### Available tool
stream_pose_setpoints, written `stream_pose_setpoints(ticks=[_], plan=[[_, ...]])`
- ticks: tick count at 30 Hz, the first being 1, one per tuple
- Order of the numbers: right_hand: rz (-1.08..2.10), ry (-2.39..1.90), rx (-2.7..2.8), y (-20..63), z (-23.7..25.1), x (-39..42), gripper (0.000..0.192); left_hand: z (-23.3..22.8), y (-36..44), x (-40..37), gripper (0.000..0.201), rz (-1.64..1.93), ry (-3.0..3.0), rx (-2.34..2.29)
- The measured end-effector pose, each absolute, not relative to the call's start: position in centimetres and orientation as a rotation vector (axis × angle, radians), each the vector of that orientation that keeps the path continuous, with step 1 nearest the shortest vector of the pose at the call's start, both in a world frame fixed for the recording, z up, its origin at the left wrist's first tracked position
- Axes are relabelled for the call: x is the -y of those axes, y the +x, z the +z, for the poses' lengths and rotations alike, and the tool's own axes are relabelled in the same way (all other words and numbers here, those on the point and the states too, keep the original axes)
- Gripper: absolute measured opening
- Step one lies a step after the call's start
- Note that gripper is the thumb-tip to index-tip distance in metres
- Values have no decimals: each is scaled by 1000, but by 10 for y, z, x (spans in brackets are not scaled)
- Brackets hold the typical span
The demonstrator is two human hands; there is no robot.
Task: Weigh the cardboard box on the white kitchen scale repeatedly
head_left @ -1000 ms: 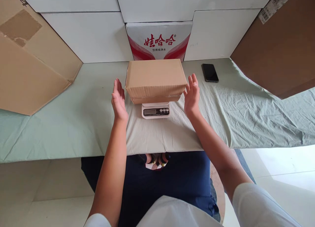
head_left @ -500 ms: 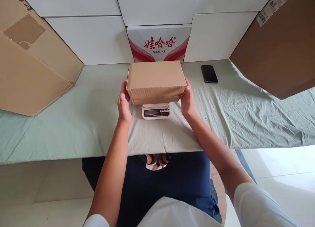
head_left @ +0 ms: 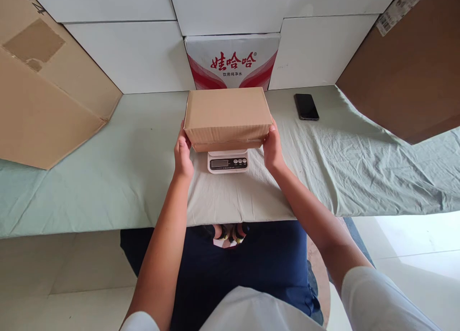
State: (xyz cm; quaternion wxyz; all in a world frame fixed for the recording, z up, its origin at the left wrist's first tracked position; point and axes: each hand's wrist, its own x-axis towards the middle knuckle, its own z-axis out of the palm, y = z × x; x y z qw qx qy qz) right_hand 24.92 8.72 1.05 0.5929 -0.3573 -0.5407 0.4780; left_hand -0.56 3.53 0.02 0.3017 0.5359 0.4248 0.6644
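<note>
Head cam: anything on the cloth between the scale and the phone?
Only the right hand, pressed to the cardboard box above the scale. Past it, bare green cloth up to the phone.

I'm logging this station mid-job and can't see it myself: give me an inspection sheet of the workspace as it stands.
Surface: table covered with a pale green cloth, wrinkled on the right side.
Job's things: closed cardboard box sits on a small white digital scale; the display reading is too small to read.
Clutter: black phone lies flat to the right of the box.
Hands: left hand and right hand press against the box's two ends.
Cables: nothing seen.
Surroundings: white panels behind; a red and white printed carton behind the box; large brown cardboard sheets lean at the left and right.
</note>
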Motion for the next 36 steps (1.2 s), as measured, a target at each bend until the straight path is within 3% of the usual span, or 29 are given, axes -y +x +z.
stream_pose_setpoints(ticks=[21, 36], plan=[[1084, -812, 1259, 246, 15, -84, 69, 1, -5, -35, 87, 1763, 1436, -1129], [1135, -780, 1258, 250, 10, -87, 59, 0, -5, -36, 79, 1787, 1440, -1066]])
